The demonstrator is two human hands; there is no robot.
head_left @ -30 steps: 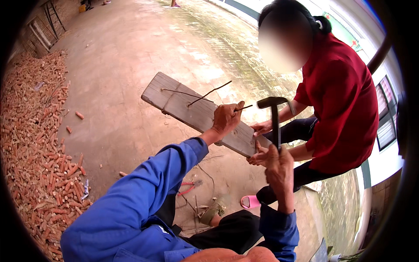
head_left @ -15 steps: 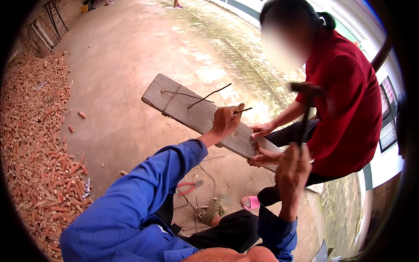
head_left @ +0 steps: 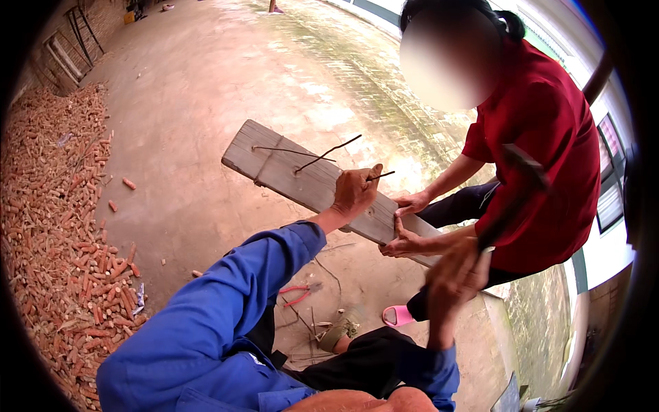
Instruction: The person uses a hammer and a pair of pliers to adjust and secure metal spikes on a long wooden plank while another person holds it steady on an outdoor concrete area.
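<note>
A long grey wooden board (head_left: 278, 159) slants across the middle. My left hand (head_left: 353, 194) rests at its upper face, fingers closed round a thin dark metal rod (head_left: 386, 176) whose end sticks out to the right; its lower part is hidden. Two bent metal rods (head_left: 331, 152) stand in the board farther left, and a wire (head_left: 263, 170) circles its far end. Raised to the right of the board, my right hand (head_left: 454, 280) grips a hammer (head_left: 526, 167) by the handle, slightly blurred. Another person's hands (head_left: 405, 243) hold the board's near right part.
The other person, in a red top (head_left: 549, 137), stands close on the right. Red-handled pliers (head_left: 296, 296) and loose wires lie on the floor below the board. A pink slipper (head_left: 397, 316) is by that person's foot. Corncobs (head_left: 62, 226) are heaped along the left.
The hammer has swung over to the right and tilted, and my right hand has shifted slightly down and left. The other person's nearer hand has slid a little left along the board.
</note>
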